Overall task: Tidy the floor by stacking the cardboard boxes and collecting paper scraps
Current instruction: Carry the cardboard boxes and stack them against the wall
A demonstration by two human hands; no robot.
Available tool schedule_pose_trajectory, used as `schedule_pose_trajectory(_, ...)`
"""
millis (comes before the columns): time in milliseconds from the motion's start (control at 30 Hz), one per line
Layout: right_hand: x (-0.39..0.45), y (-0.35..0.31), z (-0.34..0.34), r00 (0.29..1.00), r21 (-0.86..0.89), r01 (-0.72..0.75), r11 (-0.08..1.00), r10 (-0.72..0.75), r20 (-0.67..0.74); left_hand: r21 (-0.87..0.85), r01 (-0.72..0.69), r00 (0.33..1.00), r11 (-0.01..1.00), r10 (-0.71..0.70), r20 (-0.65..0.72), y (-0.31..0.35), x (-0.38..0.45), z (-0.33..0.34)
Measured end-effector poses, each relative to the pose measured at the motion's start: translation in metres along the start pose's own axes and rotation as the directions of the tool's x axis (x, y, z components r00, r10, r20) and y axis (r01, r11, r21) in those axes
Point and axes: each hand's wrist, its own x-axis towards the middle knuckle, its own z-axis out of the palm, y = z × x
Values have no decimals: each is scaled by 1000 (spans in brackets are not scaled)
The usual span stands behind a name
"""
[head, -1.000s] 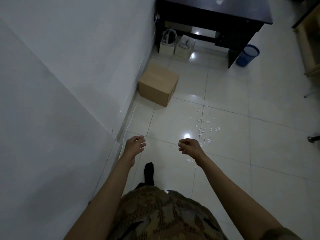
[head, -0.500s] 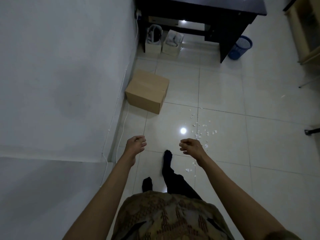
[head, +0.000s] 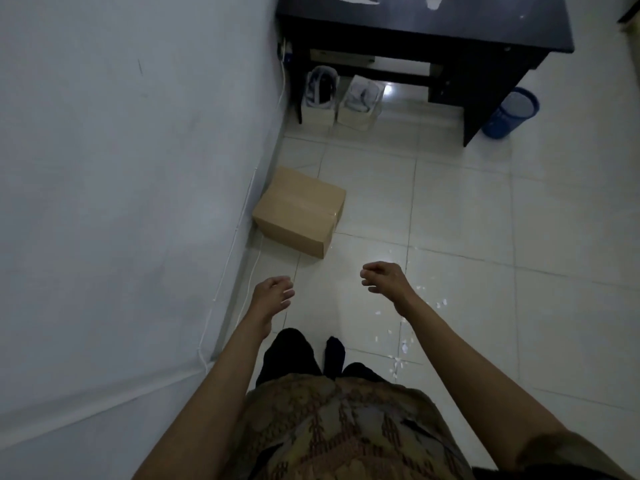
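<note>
The left hand (head: 273,296) and right hand (head: 382,280) hang empty above the pale tiled floor (head: 467,209), fingers loosely curled, grasping nothing. Just ahead of them, the closed brown cardboard box (head: 299,211) sits on the floor with its left edge close against the white wall (head: 121,168); no print or label on it can be read. Small white paper scraps (head: 403,348) lie scattered on the tiles beside and below the right forearm. Open floor stretches to the right of the box. Farther off stands a dark wooden desk (head: 433,26), two small white paper bags (head: 341,102) under it, and a blue mesh wastebasket (head: 509,114) beside its right leg.
</note>
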Motion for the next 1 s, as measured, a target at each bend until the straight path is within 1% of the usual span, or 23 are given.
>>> schedule_pose_trajectory(267,95,-64,-4,999,-23,-32,999,33,35,-30,30,998,999,-32,-57,71,72,7)
schedule_pose_trajectory(433,136,-109,-3,997,-60,-53,997,56,51,-28,73,996,997,-75,-58,123,126,10)
schedule_pose_trajectory(567,176,-148,-10,999,-78,-21,997,23,23,17,58,998,998,-58,-20,166,166,23)
schedule_pose_trajectory(667,199,-166,-19,998,-48,-57,997,56,-4,41,78,997,996,-77,-11,188,185,33)
schedule_pose_trajectory(800,234,-188,-29,996,-80,-84,993,86,12,18,86,996,996,-86,-24,212,217,44)
schedule_pose_trajectory(933,278,-209,-36,991,-143,-109,984,120,67,-8,156,985,988,-156,-75,221,247,53)
schedule_pose_trajectory(1000,304,-219,-35,980,-180,-116,977,143,141,-37,207,971,978,-210,-116,222,260,53)
